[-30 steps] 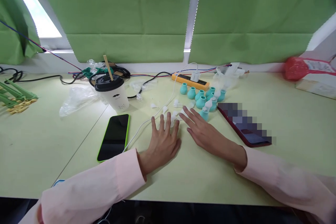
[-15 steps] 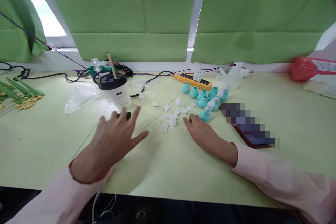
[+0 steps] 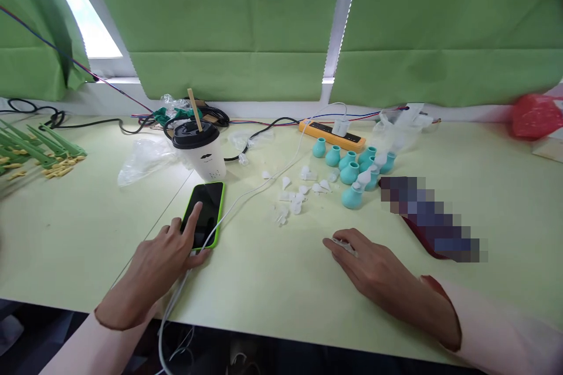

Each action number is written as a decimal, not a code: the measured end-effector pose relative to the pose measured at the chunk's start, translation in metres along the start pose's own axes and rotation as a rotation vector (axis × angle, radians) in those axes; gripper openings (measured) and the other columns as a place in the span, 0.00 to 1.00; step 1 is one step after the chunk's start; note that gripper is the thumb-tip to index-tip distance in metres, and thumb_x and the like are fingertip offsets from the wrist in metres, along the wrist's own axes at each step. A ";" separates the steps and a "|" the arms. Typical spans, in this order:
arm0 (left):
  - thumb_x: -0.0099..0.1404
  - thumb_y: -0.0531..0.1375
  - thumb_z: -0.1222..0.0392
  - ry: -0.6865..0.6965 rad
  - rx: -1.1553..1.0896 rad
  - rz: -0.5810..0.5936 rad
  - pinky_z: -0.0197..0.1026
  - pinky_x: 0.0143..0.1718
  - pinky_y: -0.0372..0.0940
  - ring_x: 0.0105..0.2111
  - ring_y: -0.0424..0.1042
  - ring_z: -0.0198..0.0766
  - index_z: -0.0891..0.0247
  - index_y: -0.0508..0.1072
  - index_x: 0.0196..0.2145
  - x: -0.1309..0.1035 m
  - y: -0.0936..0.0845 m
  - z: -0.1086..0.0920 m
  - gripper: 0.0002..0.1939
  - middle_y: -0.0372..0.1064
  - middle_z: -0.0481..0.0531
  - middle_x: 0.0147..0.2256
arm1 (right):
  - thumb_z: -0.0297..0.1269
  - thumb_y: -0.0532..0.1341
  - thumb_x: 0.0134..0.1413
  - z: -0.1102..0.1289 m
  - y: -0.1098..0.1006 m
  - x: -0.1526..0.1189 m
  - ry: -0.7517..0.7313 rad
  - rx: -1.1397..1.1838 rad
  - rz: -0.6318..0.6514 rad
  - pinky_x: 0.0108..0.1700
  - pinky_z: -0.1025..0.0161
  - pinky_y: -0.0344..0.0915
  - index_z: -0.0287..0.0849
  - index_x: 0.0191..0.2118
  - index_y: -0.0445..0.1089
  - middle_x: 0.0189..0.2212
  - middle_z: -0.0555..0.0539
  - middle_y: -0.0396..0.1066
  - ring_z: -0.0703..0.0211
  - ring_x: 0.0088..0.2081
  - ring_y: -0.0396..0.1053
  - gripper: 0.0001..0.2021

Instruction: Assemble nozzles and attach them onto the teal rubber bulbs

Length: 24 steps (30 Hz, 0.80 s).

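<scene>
My left hand lies at the lower end of a phone in a bright green case. Its index finger stretches over the dark screen, and its thumb is by the case's bottom edge and the white charging cable. My right hand rests low over the table with a small translucent plastic piece between its fingers. Loose white translucent plastic pieces lie scattered ahead of it. Several turquoise bulb-shaped pieces stand grouped behind; the nearest bulb carries a white piece on its neck.
A white paper cup with black lid and wooden stick stands behind the phone. An orange power strip lies at the back. A pixelated red-edged phone-like object is on the right, green plastic parts on the far left.
My left hand has drawn back toward me, uncovering the green phone, its finger now over the screen. My right hand has moved from the white pieces toward me with one piece.
</scene>
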<state>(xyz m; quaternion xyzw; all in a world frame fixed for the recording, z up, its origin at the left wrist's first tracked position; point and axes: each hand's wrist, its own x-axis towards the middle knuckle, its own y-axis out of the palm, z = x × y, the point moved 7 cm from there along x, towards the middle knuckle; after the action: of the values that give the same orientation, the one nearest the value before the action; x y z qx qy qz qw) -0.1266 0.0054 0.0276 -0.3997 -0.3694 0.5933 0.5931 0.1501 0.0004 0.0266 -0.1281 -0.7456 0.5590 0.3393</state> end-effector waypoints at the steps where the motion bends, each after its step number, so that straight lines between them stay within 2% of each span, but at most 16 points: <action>1: 0.62 0.44 0.50 0.010 0.010 0.000 0.38 0.18 0.58 0.29 0.66 0.46 0.71 0.44 0.58 0.003 -0.001 0.000 0.31 0.62 0.61 0.32 | 0.25 0.46 0.55 -0.002 0.001 -0.001 0.010 0.024 -0.015 0.23 0.67 0.63 0.38 0.45 0.61 0.35 0.40 0.63 0.58 0.33 0.64 0.14; 4: 0.62 0.45 0.50 0.047 0.024 0.013 0.38 0.18 0.58 0.27 0.65 0.45 0.71 0.42 0.58 0.011 -0.003 0.000 0.32 0.61 0.59 0.30 | 0.27 0.46 0.55 -0.004 0.002 -0.001 0.019 0.076 -0.042 0.23 0.68 0.63 0.39 0.44 0.62 0.34 0.40 0.63 0.59 0.32 0.64 0.13; 9: 0.61 0.46 0.51 0.089 -0.046 0.029 0.39 0.23 0.60 0.29 0.65 0.46 0.70 0.40 0.58 0.014 -0.001 0.000 0.32 0.62 0.59 0.30 | 0.26 0.47 0.55 -0.003 0.003 -0.002 0.031 0.085 0.030 0.24 0.67 0.64 0.40 0.44 0.62 0.35 0.41 0.64 0.58 0.33 0.65 0.13; 15: 0.62 0.46 0.51 0.117 -0.110 0.001 0.37 0.21 0.59 0.32 0.65 0.45 0.68 0.43 0.58 0.012 -0.006 -0.015 0.30 0.63 0.60 0.35 | 0.26 0.47 0.54 0.000 0.004 -0.002 0.032 0.077 0.072 0.25 0.66 0.64 0.41 0.44 0.62 0.34 0.42 0.64 0.58 0.33 0.65 0.13; 18: 0.62 0.46 0.50 0.155 -0.052 -0.028 0.38 0.22 0.59 0.31 0.65 0.46 0.68 0.46 0.57 0.015 -0.012 -0.022 0.29 0.63 0.60 0.33 | 0.25 0.48 0.53 0.003 0.007 -0.003 0.025 0.105 0.078 0.26 0.65 0.64 0.40 0.44 0.62 0.35 0.42 0.64 0.58 0.33 0.65 0.13; 21: 0.61 0.46 0.48 0.179 -0.012 -0.066 0.40 0.23 0.59 0.31 0.65 0.46 0.67 0.48 0.57 0.022 -0.026 -0.030 0.30 0.64 0.62 0.33 | 0.25 0.48 0.53 0.006 0.009 -0.004 0.022 0.129 0.081 0.27 0.63 0.65 0.40 0.44 0.62 0.35 0.42 0.65 0.58 0.33 0.64 0.14; 24: 0.59 0.48 0.44 0.237 -0.034 -0.212 0.44 0.29 0.60 0.38 0.63 0.51 0.67 0.53 0.55 0.035 -0.055 -0.048 0.32 0.62 0.65 0.40 | 0.24 0.49 0.52 0.008 0.010 -0.003 0.015 0.168 0.083 0.29 0.62 0.65 0.39 0.47 0.60 0.35 0.42 0.66 0.57 0.34 0.64 0.16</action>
<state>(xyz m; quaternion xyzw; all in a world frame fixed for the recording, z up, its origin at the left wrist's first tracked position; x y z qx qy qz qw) -0.0597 0.0401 0.0569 -0.4357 -0.3472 0.4696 0.6849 0.1447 -0.0040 0.0154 -0.1344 -0.6876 0.6320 0.3312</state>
